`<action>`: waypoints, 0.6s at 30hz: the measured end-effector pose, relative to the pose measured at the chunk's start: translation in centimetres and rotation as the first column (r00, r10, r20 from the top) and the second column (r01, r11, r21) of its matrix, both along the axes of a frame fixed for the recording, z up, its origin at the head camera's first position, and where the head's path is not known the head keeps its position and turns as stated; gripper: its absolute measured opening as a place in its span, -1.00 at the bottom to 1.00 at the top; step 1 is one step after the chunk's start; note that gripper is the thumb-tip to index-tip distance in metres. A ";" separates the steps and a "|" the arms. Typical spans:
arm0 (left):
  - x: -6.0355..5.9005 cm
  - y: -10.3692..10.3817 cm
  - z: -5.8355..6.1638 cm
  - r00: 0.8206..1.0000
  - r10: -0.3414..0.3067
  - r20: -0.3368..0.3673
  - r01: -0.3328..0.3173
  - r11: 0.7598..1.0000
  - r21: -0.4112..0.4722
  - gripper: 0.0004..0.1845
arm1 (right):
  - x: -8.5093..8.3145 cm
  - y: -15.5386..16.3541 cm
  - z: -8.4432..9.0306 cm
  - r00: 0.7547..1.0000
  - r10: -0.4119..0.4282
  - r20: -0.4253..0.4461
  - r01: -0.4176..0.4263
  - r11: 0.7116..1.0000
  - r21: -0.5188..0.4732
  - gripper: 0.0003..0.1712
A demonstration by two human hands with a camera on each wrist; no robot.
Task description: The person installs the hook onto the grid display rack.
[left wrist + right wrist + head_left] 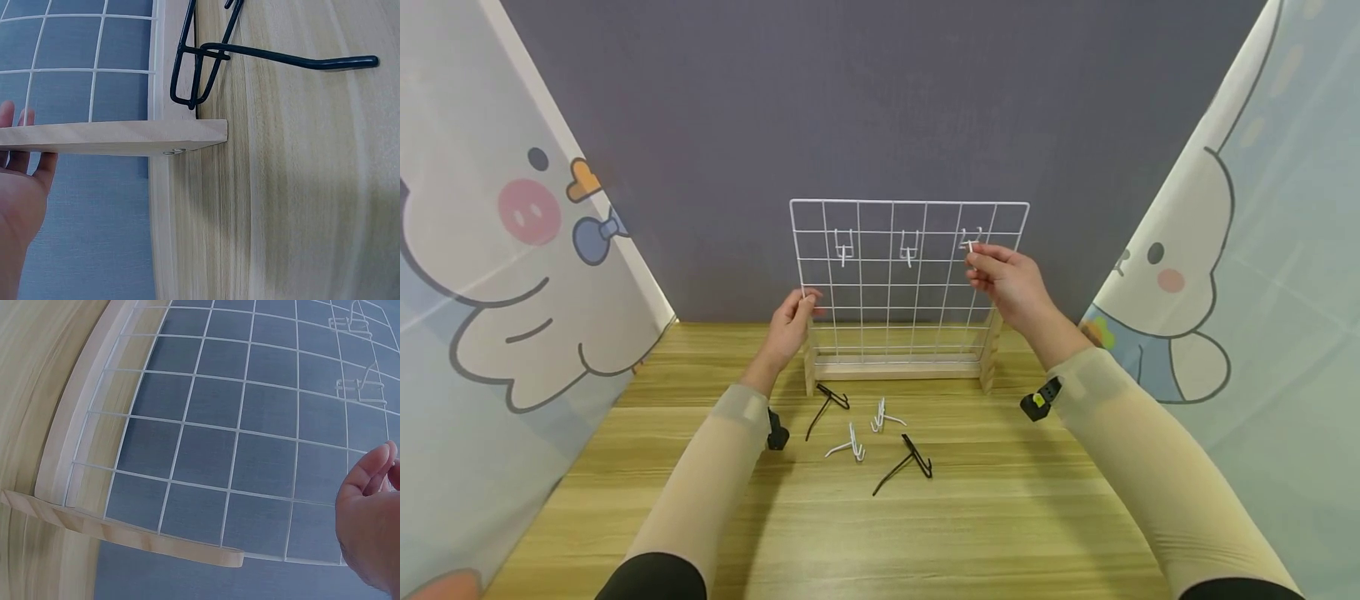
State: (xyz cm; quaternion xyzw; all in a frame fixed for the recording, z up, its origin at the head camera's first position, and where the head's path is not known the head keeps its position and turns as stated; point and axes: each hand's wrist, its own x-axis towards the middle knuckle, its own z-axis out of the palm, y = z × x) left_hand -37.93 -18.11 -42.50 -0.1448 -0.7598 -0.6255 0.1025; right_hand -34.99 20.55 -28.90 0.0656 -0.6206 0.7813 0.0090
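White wire, thin and square-meshed, makes up the grid panel (908,279), which stands upright in a pale wooden base (898,367) at the far side of a wood-grain table (850,533). From the head camera, the right hand (1009,283) pinches a small white hook (969,244) at the panel's upper right; two more white hooks (910,247) hang along the same row. The left hand (792,321) curls its fingers round the panel's left edge, low down. Loose on the table just before the base lie two black hooks (907,463) and two white ones (853,446).

Seen from the left wrist, one black hook (262,59) lies smooth and bent beside the base's foot; the hand (22,181) is cut off, and its grip cannot be made out.

Seen from the right wrist, the mesh fills the picture; the right hand (370,515) shows only partly, and the pinched hook is hidden.
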 end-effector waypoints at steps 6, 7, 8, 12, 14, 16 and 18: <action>0.2 0.0 0.1 1.000 -0.008 -0.012 0.008 1.000 -0.005 -0.43 | -0.3 0.0 -0.1 1.000 -0.004 0.020 0.004 1.000 -0.008 -0.91; 0.2 0.0 0.1 1.000 -0.009 -0.012 0.009 1.000 -0.001 -0.43 | -0.4 0.0 -0.1 1.000 -0.005 0.021 0.005 1.000 -0.007 -0.91; 0.2 0.0 0.1 1.000 -0.011 -0.013 0.011 1.000 0.002 -0.44 | -0.4 0.0 -0.1 1.000 -0.007 0.023 0.007 1.000 -0.006 -0.90; 0.1 0.1 0.1 1.000 -0.004 -0.004 0.004 1.000 -0.002 -0.48 | -0.5 0.0 -0.1 1.000 -0.013 0.025 0.013 1.000 0.000 -0.90; 0.0 0.1 0.1 1.000 0.003 0.002 -0.003 1.000 -0.008 -0.50 | -0.5 0.0 -0.1 1.000 -0.016 0.027 0.016 1.000 -0.002 -0.89; 0.1 0.1 0.3 1.000 0.006 0.010 -0.006 1.000 -0.012 -0.52 | -0.5 -0.1 -0.2 1.000 -0.020 0.024 0.020 1.000 0.000 -0.84; 0.4 0.3 0.6 1.000 0.005 0.017 -0.005 1.000 -0.010 -0.54 | -0.5 -0.1 -0.2 1.000 -0.025 0.019 0.025 1.000 0.004 -0.77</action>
